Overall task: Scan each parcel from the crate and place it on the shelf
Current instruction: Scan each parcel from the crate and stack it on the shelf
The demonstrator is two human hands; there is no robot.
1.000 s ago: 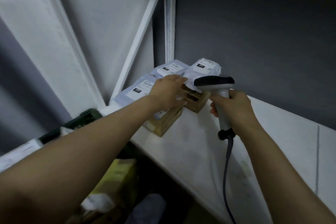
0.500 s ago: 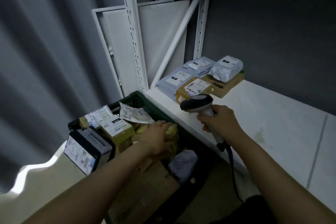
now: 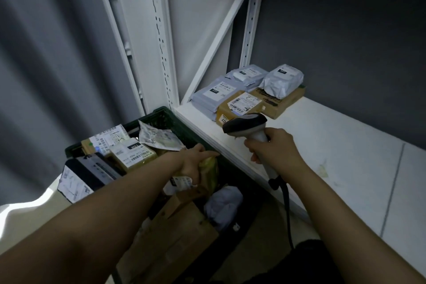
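The dark green plastic crate [image 3: 161, 113] holds brown, white-labelled cardboard boxes [image 3: 132, 154] and a yellow-green plastic pouch [image 3: 211, 168]; pale grey plastic mailers [image 3: 208, 97] lie beside it.

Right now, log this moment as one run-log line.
left hand: grips yellow parcel in crate | right hand: holds scanner | shelf: placed parcels at far end

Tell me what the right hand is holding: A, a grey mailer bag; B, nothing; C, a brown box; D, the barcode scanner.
D: the right hand grips the handle of the barcode scanner over the shelf edge, while the left hand holds a yellow parcel in the crate.
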